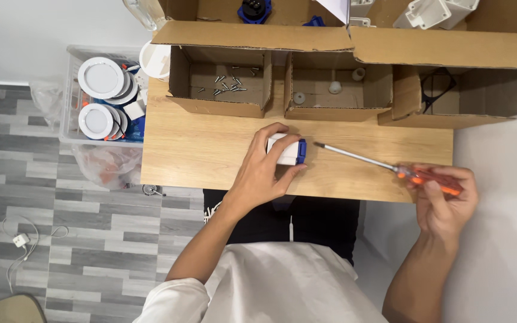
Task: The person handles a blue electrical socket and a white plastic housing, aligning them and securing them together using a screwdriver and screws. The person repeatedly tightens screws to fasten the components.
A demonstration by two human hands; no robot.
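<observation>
My left hand [264, 170] grips a small white and blue plastic part [288, 151] that rests on the wooden table [198, 149]. My right hand [447, 200] holds an orange-handled screwdriver [390, 168] at the table's right front corner. Its metal shaft runs left and slightly away from me, and the tip stops just right of the part's blue end. Whether the tip touches the part is too fine to tell.
Open cardboard boxes line the table's far edge: one with loose screws [227, 85], one with small white pieces [330, 88], one with a black part [438, 90]. A clear bin of round white lamps [100, 98] stands left of the table. A white plug [19, 240] and cord lie on the grey floor.
</observation>
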